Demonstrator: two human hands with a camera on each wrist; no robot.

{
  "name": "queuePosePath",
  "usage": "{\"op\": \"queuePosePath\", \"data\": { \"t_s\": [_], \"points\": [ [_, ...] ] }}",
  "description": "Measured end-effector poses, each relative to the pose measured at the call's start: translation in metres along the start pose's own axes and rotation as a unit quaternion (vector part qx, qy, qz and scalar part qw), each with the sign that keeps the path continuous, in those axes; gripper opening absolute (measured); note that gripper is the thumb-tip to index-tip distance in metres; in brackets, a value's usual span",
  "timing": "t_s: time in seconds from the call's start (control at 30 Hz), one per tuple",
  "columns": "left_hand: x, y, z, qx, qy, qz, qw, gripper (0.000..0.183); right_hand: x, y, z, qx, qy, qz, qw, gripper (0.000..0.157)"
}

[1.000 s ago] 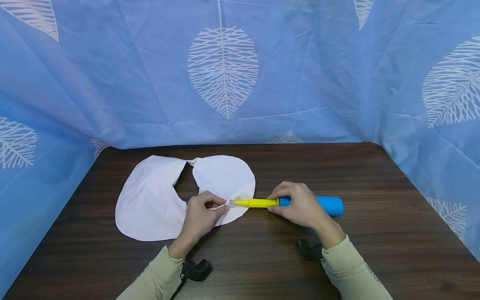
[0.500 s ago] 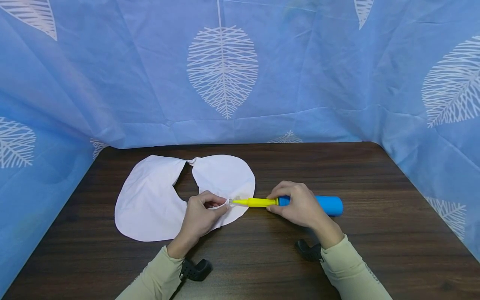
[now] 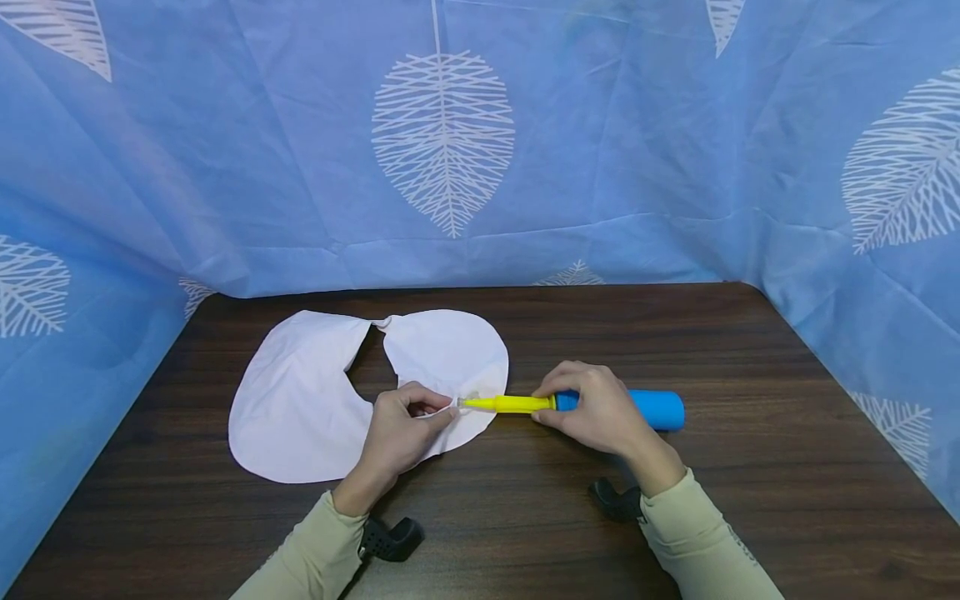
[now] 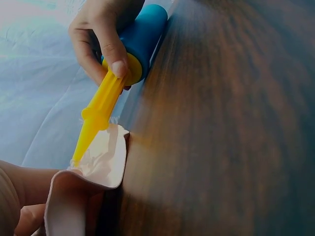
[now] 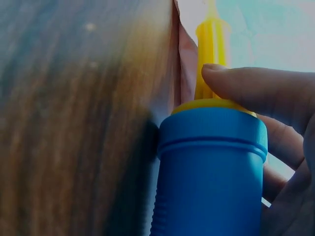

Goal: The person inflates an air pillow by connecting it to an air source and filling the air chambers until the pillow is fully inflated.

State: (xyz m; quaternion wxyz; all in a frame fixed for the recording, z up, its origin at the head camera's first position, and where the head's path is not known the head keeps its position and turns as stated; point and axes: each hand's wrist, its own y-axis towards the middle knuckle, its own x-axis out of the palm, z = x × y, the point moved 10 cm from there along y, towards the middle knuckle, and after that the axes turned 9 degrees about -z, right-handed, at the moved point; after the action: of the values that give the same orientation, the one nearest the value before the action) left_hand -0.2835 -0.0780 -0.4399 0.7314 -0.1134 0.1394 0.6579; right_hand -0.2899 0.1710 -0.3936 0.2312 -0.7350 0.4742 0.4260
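Note:
A flat white inflatable ring (image 3: pixel 300 408), deflated and a little creased, lies on the left half of the table. My left hand (image 3: pixel 401 429) pinches its clear valve (image 4: pixel 75 164) near the ring's right lobe. A hand pump with a blue barrel (image 3: pixel 660 410) and a yellow nozzle (image 3: pixel 521 405) lies sideways to the right. The nozzle's thin tip meets the valve at my left fingertips. My right hand (image 3: pixel 600 408) grips the pump where the nozzle joins the barrel, thumb on the yellow part in the right wrist view. The right palm hides part of the barrel.
The dark wooden table (image 3: pixel 510 517) stretches out around both hands. A blue curtain (image 3: pixel 615 150) with white leaf prints hangs behind the table and along its sides. Black wrist mounts (image 3: pixel 393 540) sit at both sleeves, close over the tabletop.
Almost nothing differs. Both hands keep their hold on the valve and the pump, and the whole head view has drifted by a few pixels.

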Motion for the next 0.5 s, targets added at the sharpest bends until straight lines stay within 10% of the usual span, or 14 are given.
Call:
{"op": "queuePosePath", "data": {
  "t_s": [0.5],
  "points": [
    [0.0037,0.0011,0.0009,0.018,-0.020,-0.018,0.9995,0.005,0.0002,0.0007,-0.0006,0.009,-0.017,0.024,1.000,0.016]
  ]
}}
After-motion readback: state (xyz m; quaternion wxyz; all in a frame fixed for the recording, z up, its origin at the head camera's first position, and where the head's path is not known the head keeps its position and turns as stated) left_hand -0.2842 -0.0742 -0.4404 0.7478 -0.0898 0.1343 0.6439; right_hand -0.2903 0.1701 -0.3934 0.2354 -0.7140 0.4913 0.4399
